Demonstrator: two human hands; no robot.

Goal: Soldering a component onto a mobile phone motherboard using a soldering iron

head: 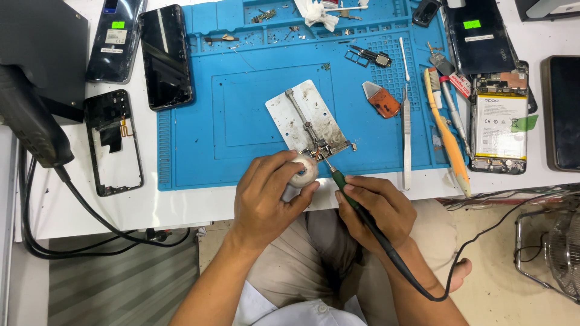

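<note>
My left hand [266, 196] grips a small round white tin [304, 171] at the near edge of the blue work mat [199, 115]. My right hand [377, 208] holds a soldering iron with a green grip [340, 180] and a black cord. Its tip touches the tin's rim just below a small circuit board [323, 149]. The board is clamped on a worn metal holder plate [305, 118] lying at a slant on the mat.
Tweezers [406, 136], a yellow brush [447, 139], an orange pry tool [382, 99] and a cotton swab lie at the mat's right. An opened phone with its battery [499, 124] is at the right. At the left are a phone frame [113, 142] and dark phones [165, 57].
</note>
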